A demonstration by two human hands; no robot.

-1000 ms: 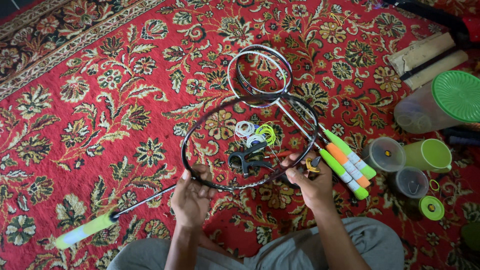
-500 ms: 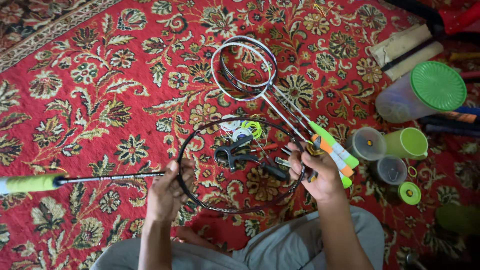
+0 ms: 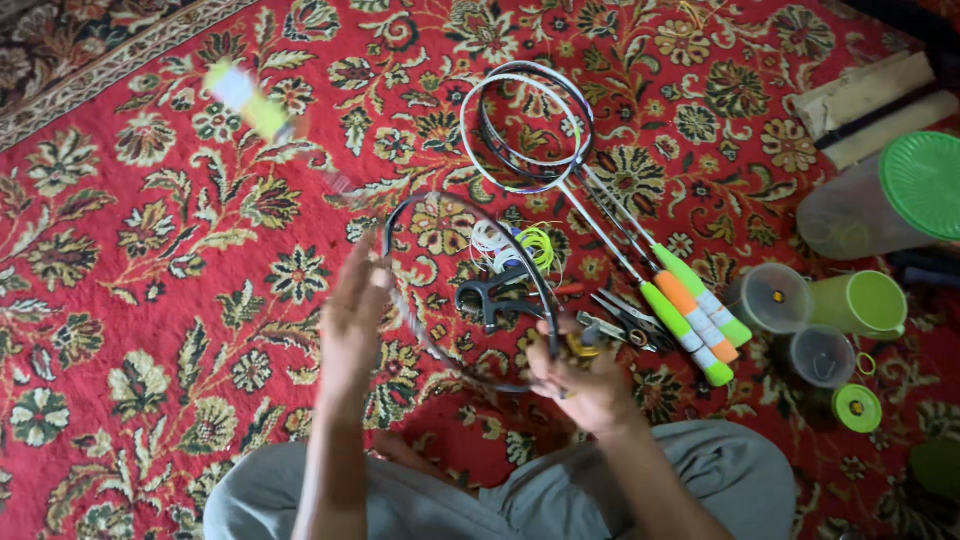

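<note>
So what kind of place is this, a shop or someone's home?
Probably a home floor used as a small racket repair spot: a red patterned carpet, unstrung rackets lying on it, and string coils beside pliers.

Red floral carpet [image 3: 150, 330] on the floor, carrying badminton gear.
Lying on it: a stack of strung rackets [image 3: 560, 150] with green and orange grips, coils of white and yellow-green string [image 3: 515, 245], black pliers [image 3: 500, 295], clear cups [image 3: 775, 297], a green cup [image 3: 865, 303], a green-lidded container [image 3: 880, 205].

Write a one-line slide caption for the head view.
Both hands, left and right, turn an unstrung racket frame above a red carpet.
</note>
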